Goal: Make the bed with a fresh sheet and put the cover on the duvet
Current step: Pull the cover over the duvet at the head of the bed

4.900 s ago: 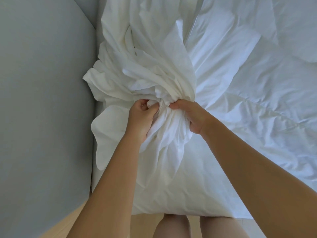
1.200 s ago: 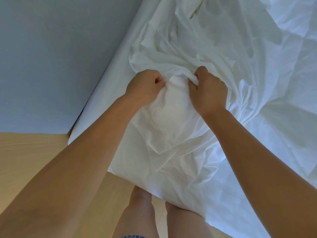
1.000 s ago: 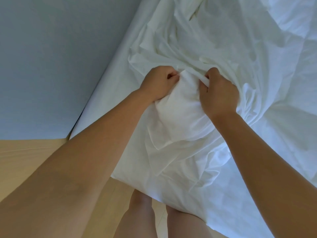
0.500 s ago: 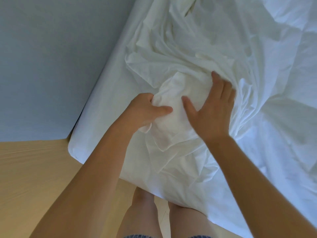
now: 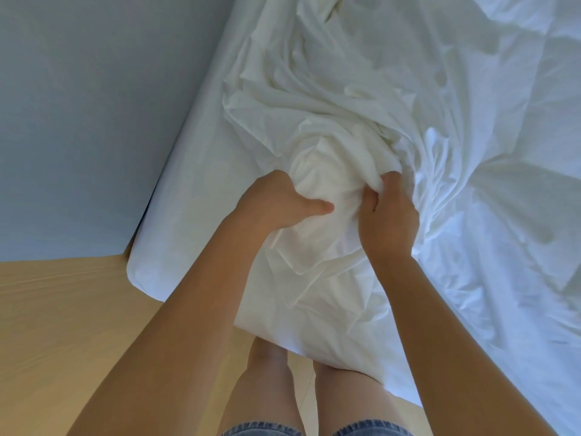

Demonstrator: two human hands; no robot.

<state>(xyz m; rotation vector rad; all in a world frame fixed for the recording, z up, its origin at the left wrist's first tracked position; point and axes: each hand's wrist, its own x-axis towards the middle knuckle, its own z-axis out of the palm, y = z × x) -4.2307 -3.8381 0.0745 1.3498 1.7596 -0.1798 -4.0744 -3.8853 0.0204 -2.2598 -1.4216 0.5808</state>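
Head view, looking down at the near left part of a bed. Left hand: grip closed on a bunched lump of the white duvet cover, thumb laid rightward across the cloth, fingers buried on the far side. Right hand: grip closed on the same lump from the opposite side, fingertips tucked into the folds. Hands close together, the lump between them, raised as a ridge, with creases fanning out toward the far side. Contents of the lump, whether cover alone or duvet inside: not discernible. Rest of the cover spread in loose wrinkles over the bed and draped over its near edge. Quilted duvet to the right, touching the cover. Sheet stretched smooth over the mattress corner to the left. Blue-grey wall beside the bed; wooden floor below; bare legs and denim hem at the bottom edge.
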